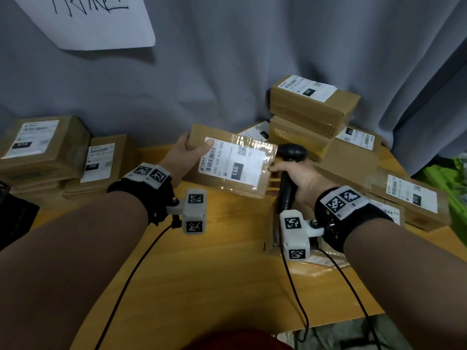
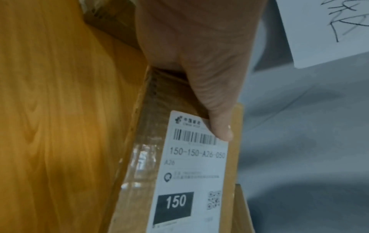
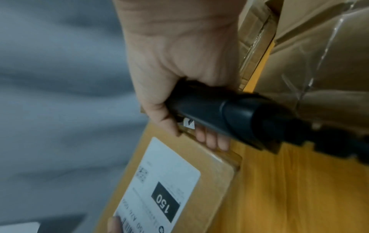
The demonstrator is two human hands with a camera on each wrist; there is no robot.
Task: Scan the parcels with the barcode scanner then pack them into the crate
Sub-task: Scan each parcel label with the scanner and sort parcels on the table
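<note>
Grey curtain (image 1: pixel 227 72) hangs behind the wooden bench (image 1: pixel 214 261), where brown parcels (image 1: pixel 313 107) are stacked left and right. Above the bench, the left hand (image 1: pixel 187 152) grips a labelled parcel (image 1: pixel 227 168) at its left end, thumb on the label. Just right of it, the right hand (image 1: pixel 300 178) is wrapped round the black scanner (image 1: pixel 290 157).

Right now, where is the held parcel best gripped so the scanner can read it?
Grip the parcel by its left short edge, coming from the left as the left hand does, but thumb clear: it overlaps the barcode. The scanner is at the right edge.
</note>
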